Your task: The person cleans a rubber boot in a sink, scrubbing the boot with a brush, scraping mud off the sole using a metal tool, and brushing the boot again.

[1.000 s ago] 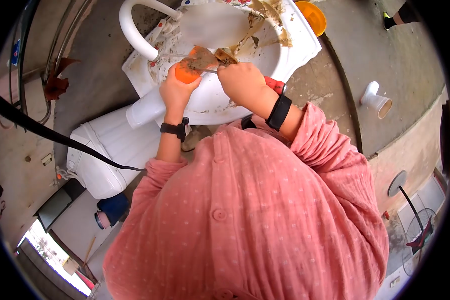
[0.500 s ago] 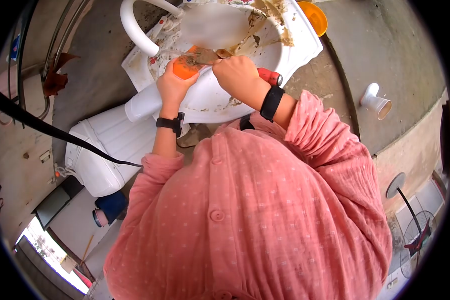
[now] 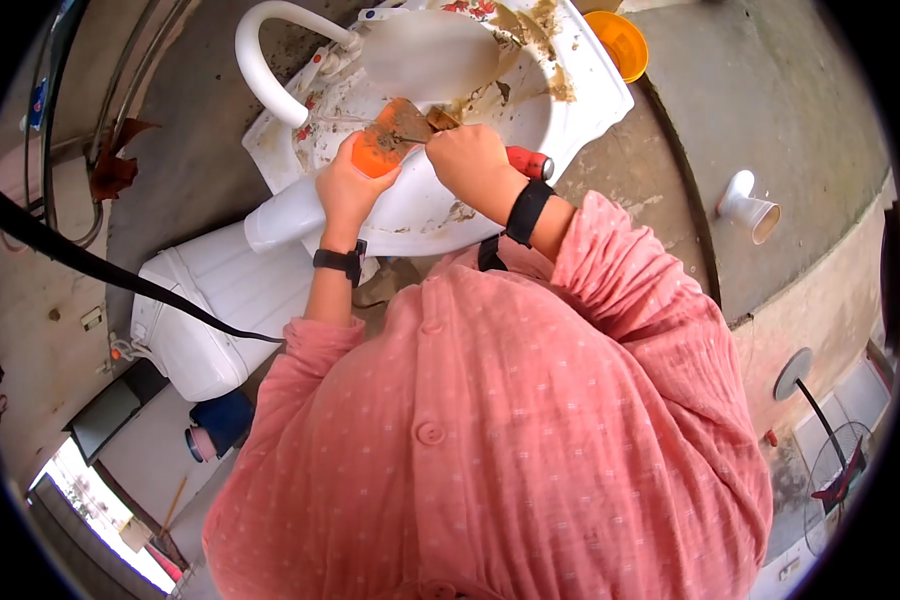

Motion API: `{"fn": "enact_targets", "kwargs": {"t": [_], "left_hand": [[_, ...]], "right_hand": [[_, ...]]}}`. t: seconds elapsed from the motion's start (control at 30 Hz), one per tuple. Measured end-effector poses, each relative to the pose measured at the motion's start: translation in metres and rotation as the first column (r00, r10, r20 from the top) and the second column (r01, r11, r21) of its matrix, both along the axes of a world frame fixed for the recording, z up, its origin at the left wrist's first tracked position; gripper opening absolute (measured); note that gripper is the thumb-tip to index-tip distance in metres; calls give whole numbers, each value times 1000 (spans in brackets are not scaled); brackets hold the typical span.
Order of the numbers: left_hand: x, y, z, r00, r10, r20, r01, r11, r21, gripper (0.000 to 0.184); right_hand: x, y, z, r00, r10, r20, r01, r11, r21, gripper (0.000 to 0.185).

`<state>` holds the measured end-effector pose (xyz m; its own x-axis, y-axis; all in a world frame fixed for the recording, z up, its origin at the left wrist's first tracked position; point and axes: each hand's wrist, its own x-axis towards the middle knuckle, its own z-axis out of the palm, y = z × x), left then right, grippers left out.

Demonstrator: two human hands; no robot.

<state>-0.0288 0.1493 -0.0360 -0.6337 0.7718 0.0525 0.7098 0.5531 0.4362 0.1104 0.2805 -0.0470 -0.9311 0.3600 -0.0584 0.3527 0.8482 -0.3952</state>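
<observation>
Over the basin of a dirt-spattered white sink (image 3: pixel 420 222), my left hand (image 3: pixel 353 195) grips an orange object (image 3: pixel 378 153) whose upper face is smeared with brown dirt. My right hand (image 3: pixel 473 165) is closed round a tool with a red handle (image 3: pixel 530 162); its thin metal shaft reaches left to the orange object. The tool's working end is hard to make out against the dirt. A brownish piece (image 3: pixel 442 119) shows just beyond my right knuckles. The white curved faucet (image 3: pixel 261 68) ends left of the orange object, with a thin stream of water beside it.
An orange-yellow bowl (image 3: pixel 620 45) lies beyond the sink's right corner. A white boot-shaped object (image 3: pixel 748 208) rests on the floor at right. Left of my left arm is a white appliance (image 3: pixel 195 320), with a white cylinder (image 3: pixel 285 215) near the sink. A fan (image 3: pixel 838 480) stands at lower right.
The orange object has tilted, showing more of its dirty face. My right hand has shifted slightly along with the tool, and the whole view has drifted a little.
</observation>
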Motion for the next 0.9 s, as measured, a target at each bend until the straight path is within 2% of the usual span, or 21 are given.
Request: {"fn": "enact_targets", "kwargs": {"t": [0.13,0.17,0.27,0.47,0.53,0.57,0.63,0.73,0.8,0.87,0.9], "left_hand": [[0,0,0,1000,3,15,-3,1000,16,65],[-1,0,0,1000,9,9,-10,1000,21,65],[4,2,3,998,4,57,-6,1000,24,64],[1,16,10,1000,-6,23,7,999,-35,59],[-11,15,3,984,74,161,-81,996,38,57],[-12,14,1,984,75,162,-82,996,36,57],[-20,10,4,987,67,144,-64,998,-30,55],[-14,15,12,995,6,99,-4,1000,-20,56],[-13,15,13,994,19,109,-15,999,-41,57],[-15,14,14,993,19,118,-12,998,-62,58],[-16,16,14,990,-5,141,12,999,-50,61]], "right_hand": [[2,17,-9,994,-70,87,76,994,-75,13],[7,17,0,992,-114,55,119,988,-95,14],[26,12,27,996,-25,82,35,991,-131,14],[11,22,16,1000,-1,16,4,985,-170,14],[2,28,-3,1000,15,-12,-17,977,-212,14],[-3,29,-17,998,-63,-18,52,923,-382,16],[-6,16,-46,980,-198,2,148,728,-670,22],[7,11,-43,960,-278,-29,173,671,-721,24],[19,14,-15,957,-286,-44,177,701,-691,21],[29,18,21,991,-73,110,115,883,-455,19],[28,18,27,991,-51,124,96,917,-387,21]]}}
